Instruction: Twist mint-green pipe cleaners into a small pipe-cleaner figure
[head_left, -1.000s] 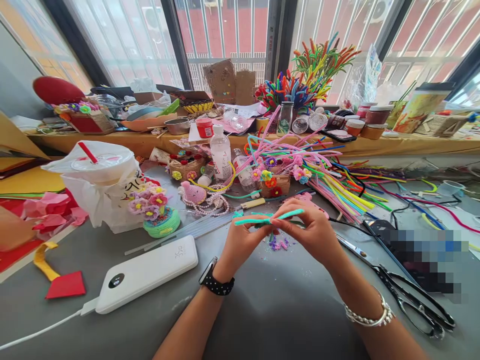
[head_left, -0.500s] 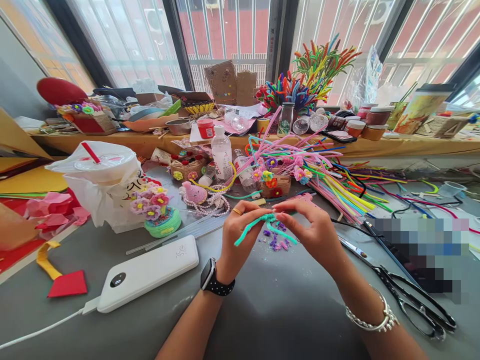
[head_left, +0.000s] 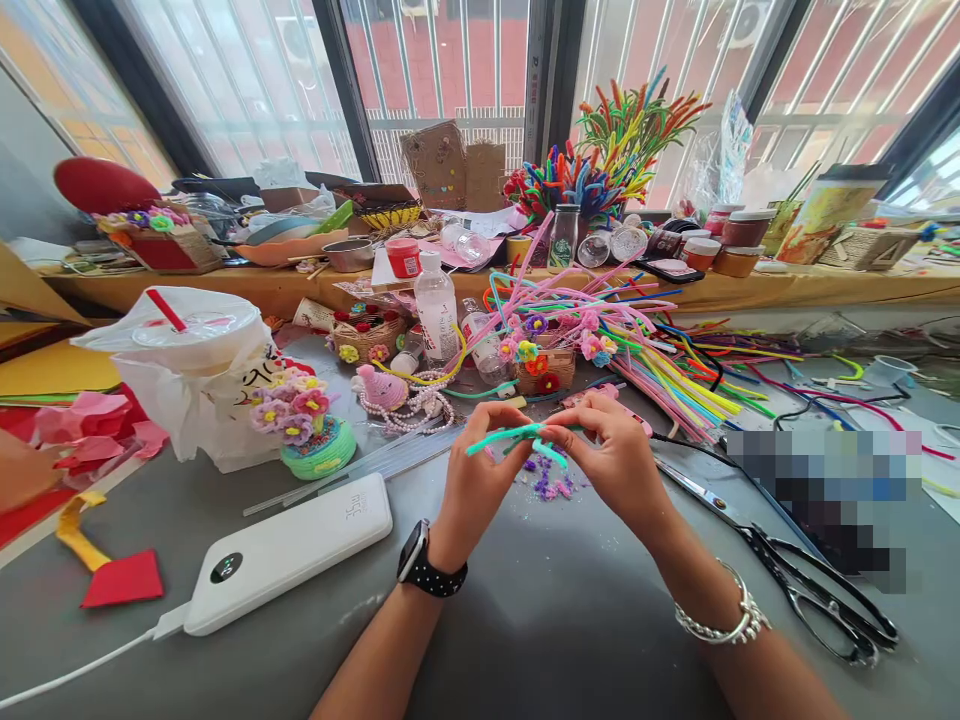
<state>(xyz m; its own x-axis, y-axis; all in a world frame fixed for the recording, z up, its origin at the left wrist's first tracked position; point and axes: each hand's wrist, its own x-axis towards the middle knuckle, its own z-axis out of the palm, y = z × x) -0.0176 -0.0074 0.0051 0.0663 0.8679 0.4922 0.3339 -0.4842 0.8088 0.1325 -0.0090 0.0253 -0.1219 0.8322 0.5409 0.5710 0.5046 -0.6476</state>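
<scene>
Both hands meet over the grey table, pinching one turquoise pipe cleaner between their fingertips. My left hand is closed on its middle, and a loose end sticks out to the left across the fingers. At the right, my right hand grips it with thumb and forefinger. A second short end hangs down between the hands. The exact twist at the fingertips is partly hidden. Just below and behind lie purple and pink fuzzy scraps on the table.
Black-handled scissors lie right of my right arm. A white power bank with a cable is on the left, near a green pot of fuzzy flowers. Behind are a bagged drink cup, a water bottle and loose pipe cleaners.
The hands have turned the pipe cleaner a little; its hanging right end has swung left and now points less far out. The view has shifted slightly.
</scene>
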